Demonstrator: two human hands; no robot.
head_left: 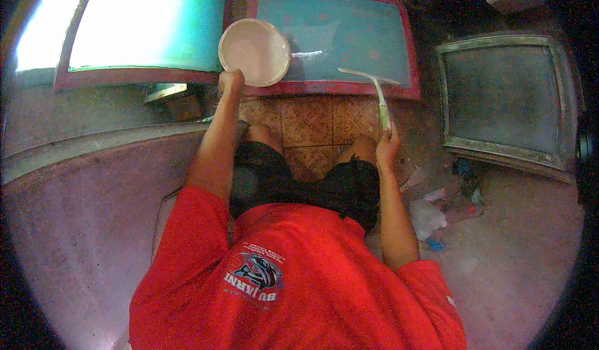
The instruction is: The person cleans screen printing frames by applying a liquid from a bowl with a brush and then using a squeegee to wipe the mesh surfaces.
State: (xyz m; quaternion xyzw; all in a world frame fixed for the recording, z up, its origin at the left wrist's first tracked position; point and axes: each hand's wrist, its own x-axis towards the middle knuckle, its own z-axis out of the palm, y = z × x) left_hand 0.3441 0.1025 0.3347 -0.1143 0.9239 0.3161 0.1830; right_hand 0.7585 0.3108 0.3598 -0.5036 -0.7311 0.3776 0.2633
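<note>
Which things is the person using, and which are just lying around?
In use:
- white bowl, in the left hand
- squeegee, in the right hand
- red-framed screen in front

Lying about:
- grey-framed screen on the right
- scraps and plastic litter on the floor

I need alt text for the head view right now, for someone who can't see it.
Seen from above, a person in a red shirt holds a pale round bowl in the left hand and a long-handled squeegee in the right hand, its blade over a red-framed screen with teal mesh. A second red-framed screen and a grey framed screen lie alongside.
</note>
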